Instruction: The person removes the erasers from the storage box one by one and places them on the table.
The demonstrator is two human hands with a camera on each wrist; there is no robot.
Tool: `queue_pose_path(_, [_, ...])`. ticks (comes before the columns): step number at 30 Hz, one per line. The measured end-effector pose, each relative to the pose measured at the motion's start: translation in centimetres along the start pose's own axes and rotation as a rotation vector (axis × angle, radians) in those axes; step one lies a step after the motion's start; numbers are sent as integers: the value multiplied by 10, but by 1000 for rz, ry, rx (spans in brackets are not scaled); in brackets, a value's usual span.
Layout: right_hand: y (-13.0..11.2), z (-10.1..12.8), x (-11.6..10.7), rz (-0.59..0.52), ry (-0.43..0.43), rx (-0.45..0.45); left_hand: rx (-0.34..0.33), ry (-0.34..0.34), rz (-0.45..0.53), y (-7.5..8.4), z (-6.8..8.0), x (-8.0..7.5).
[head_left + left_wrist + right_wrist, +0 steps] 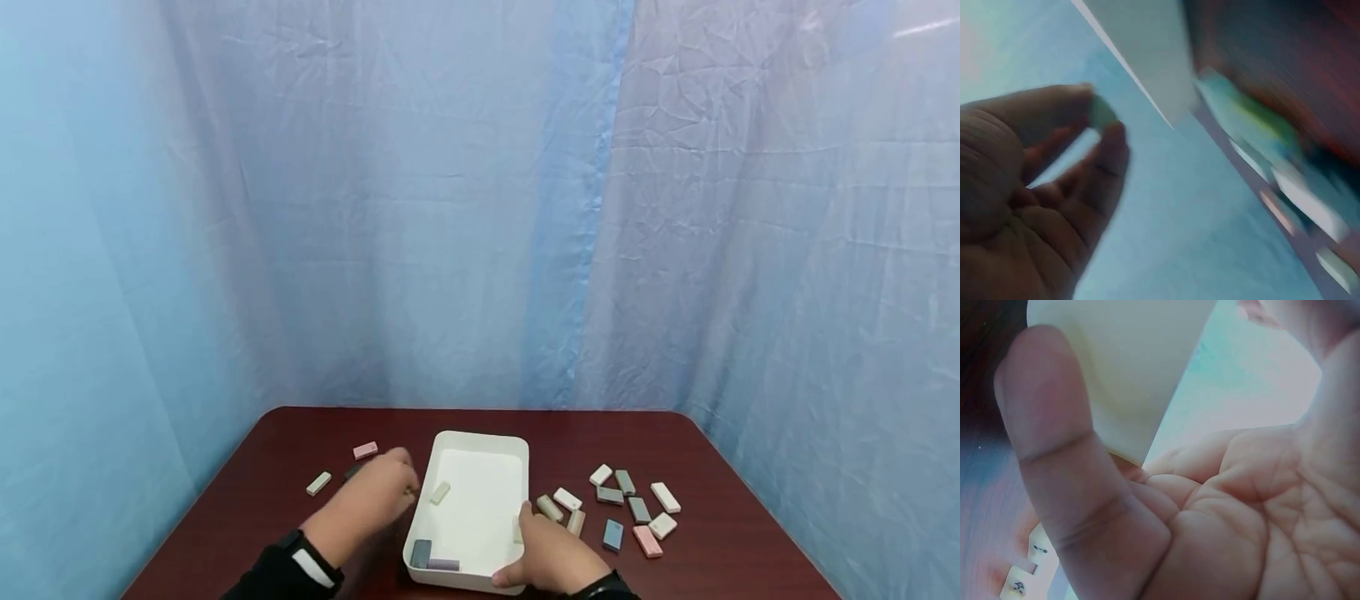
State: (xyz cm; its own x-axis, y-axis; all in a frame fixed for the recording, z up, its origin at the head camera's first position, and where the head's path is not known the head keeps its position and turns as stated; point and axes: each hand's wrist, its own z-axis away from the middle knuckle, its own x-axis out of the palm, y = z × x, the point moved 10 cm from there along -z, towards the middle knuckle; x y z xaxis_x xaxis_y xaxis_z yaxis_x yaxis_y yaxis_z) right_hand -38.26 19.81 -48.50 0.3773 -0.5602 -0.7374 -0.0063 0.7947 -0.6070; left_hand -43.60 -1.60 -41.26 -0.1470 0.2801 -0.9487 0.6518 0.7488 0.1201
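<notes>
left hand (371, 497) over the left side of the table (300, 433), just beside the tray's left wall. wrist view, though blurred: thumb and a finger pinch a small pale green tile (1101, 114); in head view that tile is hidden behind the hand.

right hand (551, 557) at the tray's (517, 446) front right corner, near the table's front edge. fingers wrapped on the tray's right wall, thumb along the front rim; palm shows open in wrist view, holds no tile.

tray white, rectangular, centre of table, long side running front to back. inside: cream tile (440, 492) near left wall, approx mid-length; dark grey tile (421, 552) and purple tile (443, 564) at front left corner, touching or nearly so, can't tell.

left of tray, on table: pink tile (365, 450) toward back, pale tile (318, 483) nearer left edge. a dark one partly hidden behind left hand.

right of tray: loose cluster of tiles (622, 508), white, grey, tan, blue, pink, lying flat, some touching.

blue curtain (480, 208) behind the table's back edge and on both sides.
</notes>
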Motion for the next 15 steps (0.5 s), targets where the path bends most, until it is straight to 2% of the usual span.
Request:
queue_pose_path(4, [-1,0,1,-7,-11,-12,-225,-59,-62,-57,24,7])
queue_pose_path(7, [-1,0,0,-10,-13,-23,-340,-130,-45,-88,46,15])
queue_pose_path(11, [-1,0,-1,-8,-2,-20,-392,-183,27,-107,63,25])
queue_pose_path(15, [0,-1,0,-16,2,-15,-414,-202,98,-112,67,30])
